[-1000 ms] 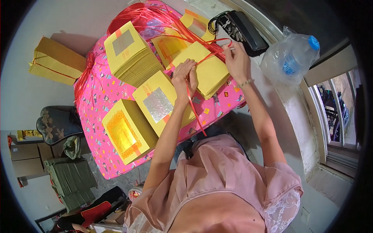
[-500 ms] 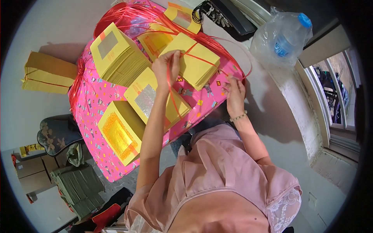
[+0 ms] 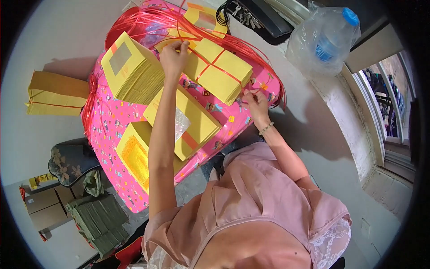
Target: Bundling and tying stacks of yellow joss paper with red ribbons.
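At opposite ends of a yellow rectangular paper stack, the left hand and right hand pinch a thin red plastic ribbon crossed over its top. It lies on the pink cartoon-patterned counter, near other yellow paper stacks and long red strands.

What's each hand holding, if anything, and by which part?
Left hand: red ribbon, pinched just off the yellow paper stack's left end. Right hand: by the stack's right end; can't tell whether it grips ribbon.
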Demonstrator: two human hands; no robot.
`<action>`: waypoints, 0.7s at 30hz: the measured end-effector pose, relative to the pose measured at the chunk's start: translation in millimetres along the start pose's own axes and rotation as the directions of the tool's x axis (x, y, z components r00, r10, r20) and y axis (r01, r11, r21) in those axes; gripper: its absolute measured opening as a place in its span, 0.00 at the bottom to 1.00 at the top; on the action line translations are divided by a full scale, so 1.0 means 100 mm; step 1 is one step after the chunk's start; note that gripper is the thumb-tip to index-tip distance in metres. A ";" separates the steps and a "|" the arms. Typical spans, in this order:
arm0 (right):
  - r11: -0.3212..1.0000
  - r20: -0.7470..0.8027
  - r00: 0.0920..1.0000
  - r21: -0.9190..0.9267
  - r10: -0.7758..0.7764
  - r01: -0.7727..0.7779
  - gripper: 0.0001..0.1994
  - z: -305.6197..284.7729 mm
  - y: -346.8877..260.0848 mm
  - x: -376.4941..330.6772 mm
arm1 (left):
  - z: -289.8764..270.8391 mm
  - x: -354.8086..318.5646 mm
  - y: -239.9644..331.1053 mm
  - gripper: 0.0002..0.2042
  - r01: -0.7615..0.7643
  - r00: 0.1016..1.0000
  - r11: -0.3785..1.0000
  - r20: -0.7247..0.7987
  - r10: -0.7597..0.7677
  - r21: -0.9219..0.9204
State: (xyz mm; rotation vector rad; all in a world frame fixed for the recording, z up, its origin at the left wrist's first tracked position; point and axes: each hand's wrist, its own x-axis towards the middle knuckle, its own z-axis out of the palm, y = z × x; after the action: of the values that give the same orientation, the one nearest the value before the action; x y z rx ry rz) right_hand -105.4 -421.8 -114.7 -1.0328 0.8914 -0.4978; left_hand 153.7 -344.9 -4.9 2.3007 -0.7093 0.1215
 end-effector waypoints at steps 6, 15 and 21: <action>0.994 -0.012 0.994 0.024 -0.110 0.110 0.09 0.06 0.12 0.05 | 0.25 0.24 -0.27 0.11 0.285 0.898 0.934 0.402 -0.181 -0.216; 0.977 -0.094 0.984 0.139 -0.149 0.161 0.05 0.13 -0.06 -0.02 | 0.12 0.16 -0.41 0.09 0.554 0.735 0.742 0.640 -0.223 -0.377; 0.800 -0.046 0.801 0.049 -0.597 0.599 0.03 0.08 -0.42 0.08 | -0.08 -0.16 -0.37 0.11 0.605 0.768 0.522 0.612 -0.186 -0.601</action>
State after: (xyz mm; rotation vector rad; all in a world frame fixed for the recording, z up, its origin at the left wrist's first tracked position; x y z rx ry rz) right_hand -92.6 -441.9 -78.9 -1.2519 0.5497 -1.0709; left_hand 160.4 -310.2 -26.3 1.5372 -0.2914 -0.8743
